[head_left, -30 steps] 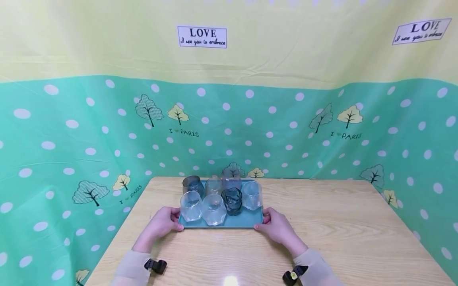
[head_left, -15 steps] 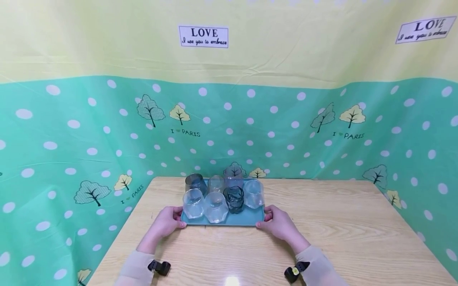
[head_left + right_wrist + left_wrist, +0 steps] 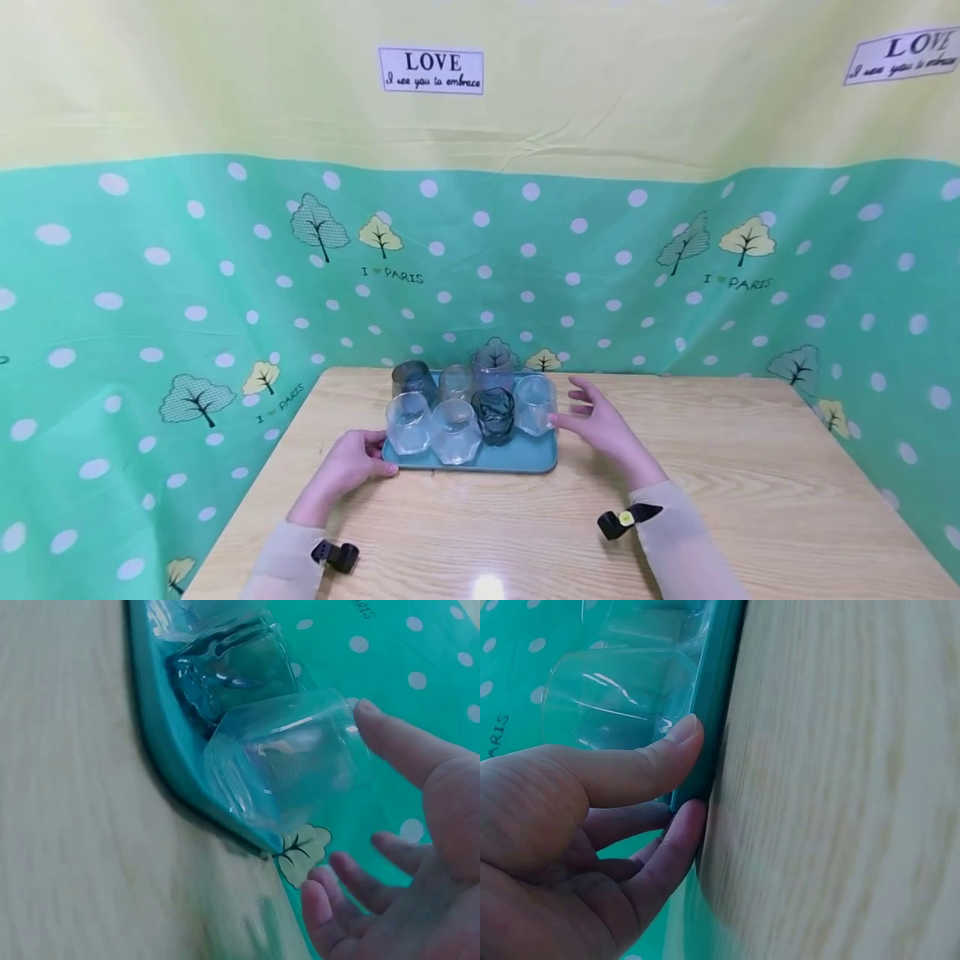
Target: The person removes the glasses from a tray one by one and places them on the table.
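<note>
A blue-green tray point(image 3: 525, 455) lies on the table and carries several glasses. My left hand point(image 3: 351, 463) holds its near left corner, thumb at the rim and fingers against the side; the left wrist view shows the thumb point(image 3: 656, 761) beside a clear glass point(image 3: 619, 701). To the right of the tray is my right hand point(image 3: 606, 427), fingers spread and holding nothing. Its thumb reaches to the clear glass point(image 3: 534, 408) at the right end; whether they touch I cannot tell. A dark wavy glass point(image 3: 493, 419) stands left of that glass.
Two clear faceted glasses, one at the front left point(image 3: 409, 425), fill the tray's front left. Behind them are a dark smoky glass point(image 3: 413, 382), a greyish glass point(image 3: 457, 382) and a pale purple one point(image 3: 492, 367). A polka-dot cloth point(image 3: 525, 275) hangs right behind the wooden table point(image 3: 735, 467).
The tray slid slightly away from me, then stopped. My right hand let go of its right corner and moved up beside the right-end glass, fingers opening. My left hand stayed on its corner.
</note>
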### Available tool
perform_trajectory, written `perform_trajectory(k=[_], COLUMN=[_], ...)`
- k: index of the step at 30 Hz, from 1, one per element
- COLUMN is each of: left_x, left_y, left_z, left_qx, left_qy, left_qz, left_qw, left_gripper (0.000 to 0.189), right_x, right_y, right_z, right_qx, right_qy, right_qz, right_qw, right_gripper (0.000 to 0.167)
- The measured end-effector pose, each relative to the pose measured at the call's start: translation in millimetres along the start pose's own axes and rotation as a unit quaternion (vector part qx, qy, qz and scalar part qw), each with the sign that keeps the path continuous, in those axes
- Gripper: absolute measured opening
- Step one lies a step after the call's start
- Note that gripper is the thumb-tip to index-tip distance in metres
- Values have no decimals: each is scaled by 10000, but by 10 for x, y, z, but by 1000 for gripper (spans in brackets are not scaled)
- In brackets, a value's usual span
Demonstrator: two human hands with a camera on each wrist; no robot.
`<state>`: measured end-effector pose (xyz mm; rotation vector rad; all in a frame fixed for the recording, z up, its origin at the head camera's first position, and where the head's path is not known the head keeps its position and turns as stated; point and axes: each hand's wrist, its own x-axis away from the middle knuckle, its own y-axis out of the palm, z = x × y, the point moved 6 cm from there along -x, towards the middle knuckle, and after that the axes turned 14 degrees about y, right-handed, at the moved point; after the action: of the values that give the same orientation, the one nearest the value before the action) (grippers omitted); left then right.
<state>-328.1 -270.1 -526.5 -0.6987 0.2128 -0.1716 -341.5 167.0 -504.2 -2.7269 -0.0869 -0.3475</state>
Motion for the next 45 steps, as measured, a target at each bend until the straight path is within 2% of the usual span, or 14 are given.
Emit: perform_trajectory(k=[4, 11, 16, 25, 33, 45], left_x=[-35, -66, -72, -65, -68, -64], left_y=[19, 62, 48, 12, -5, -34], left_z=[10, 33, 36, 27, -12, -31], left_qx=[41, 213, 390, 320, 215, -12], left_qy=[11, 101, 122, 13, 37, 26], left_qz=[31, 151, 250, 317, 329, 264], left_qw=[10000, 9996, 9989, 9990, 9992, 9996], left_gripper=[74, 73, 75, 69, 68, 67], right_x=[-72, -148, -178, -204, -215, -257], right_y=[71, 178, 225, 252, 292, 334], right_z=[-77, -111, -89, -114, -89, -76], right_qx=[-3, 13, -70, -87, -2, -2], right_qy=[-325, -612, -522, -596, -479, -516], right_qz=[-85, -104, -50, 45, 14, -35], right_qw=[9994, 9981, 9986, 9982, 9989, 9987], right_gripper=[100, 102, 101, 92, 93, 91])
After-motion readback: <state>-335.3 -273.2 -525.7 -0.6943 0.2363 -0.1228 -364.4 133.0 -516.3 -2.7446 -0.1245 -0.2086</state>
